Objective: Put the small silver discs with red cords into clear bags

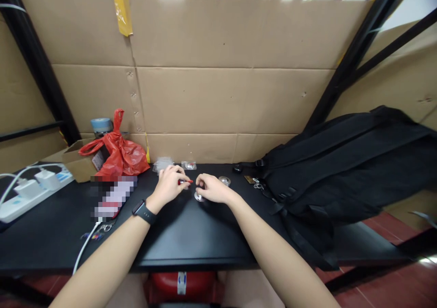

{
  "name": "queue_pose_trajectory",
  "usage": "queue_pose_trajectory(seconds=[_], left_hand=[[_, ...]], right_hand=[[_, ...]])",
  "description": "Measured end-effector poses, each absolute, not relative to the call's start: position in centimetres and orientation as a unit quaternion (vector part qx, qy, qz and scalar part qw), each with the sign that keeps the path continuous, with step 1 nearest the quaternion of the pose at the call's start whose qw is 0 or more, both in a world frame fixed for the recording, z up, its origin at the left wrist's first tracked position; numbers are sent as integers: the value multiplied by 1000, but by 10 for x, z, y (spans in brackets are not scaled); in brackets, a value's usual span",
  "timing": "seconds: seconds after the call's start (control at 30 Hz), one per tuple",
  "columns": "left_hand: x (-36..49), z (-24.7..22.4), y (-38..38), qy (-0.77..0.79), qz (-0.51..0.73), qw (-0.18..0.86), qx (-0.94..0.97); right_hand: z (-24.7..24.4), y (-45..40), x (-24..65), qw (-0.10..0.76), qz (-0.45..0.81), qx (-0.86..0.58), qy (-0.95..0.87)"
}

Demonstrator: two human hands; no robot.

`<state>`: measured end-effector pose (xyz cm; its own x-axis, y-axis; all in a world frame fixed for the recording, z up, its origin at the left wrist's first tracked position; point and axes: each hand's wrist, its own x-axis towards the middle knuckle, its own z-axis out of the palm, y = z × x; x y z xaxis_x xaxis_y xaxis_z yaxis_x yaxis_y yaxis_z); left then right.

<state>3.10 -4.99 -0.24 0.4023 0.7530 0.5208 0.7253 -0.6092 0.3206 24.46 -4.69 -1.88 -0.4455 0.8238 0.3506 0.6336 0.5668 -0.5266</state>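
My left hand [170, 184], with a dark watch on its wrist, has its fingers closed on a small red item [186, 181] above the black table [191, 235]. Just to the right, my right hand [212, 189] curls its fingers over a small shiny round piece [199, 197] on the table; whether it grips anything is hidden. Behind my right hand lies another clear round item [224, 180]. Clear plastic packets [163, 164] rest beyond my left hand, and a small clear bag [189, 165] sits near the cardboard wall.
A red plastic bag [123, 155] and a cardboard box [80, 164] stand at the left, with a white power strip [34, 194]. A charging phone [116, 199] and keys [106, 227] lie nearer. A black backpack [351, 162] covers the right side. Cardboard [218, 98] walls the back.
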Motion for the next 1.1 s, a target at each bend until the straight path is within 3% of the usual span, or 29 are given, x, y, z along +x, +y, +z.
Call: queue_pose_trajectory(seconds=[0.17,0.3,0.47,0.67,0.97,1.1], left_hand=[[26,1,-50,445,312,56,838],[30,3,-51,459,328,95,820],[38,-2,-53,476,362,160,785],[46,-11,-55,467,377,228,767],[48,-5,-58,504,343,152,778],[22,2,-44,509,354,18,784]], right_hand=[[-27,-42,252,248,175,-459,-835],[-23,-40,251,327,200,-442,-810],[-22,-41,240,426,389,-422,-699],[-23,-47,234,464,501,-355,-639],[-21,-50,235,458,527,-342,-629],[-21,-48,235,470,488,-369,-636]])
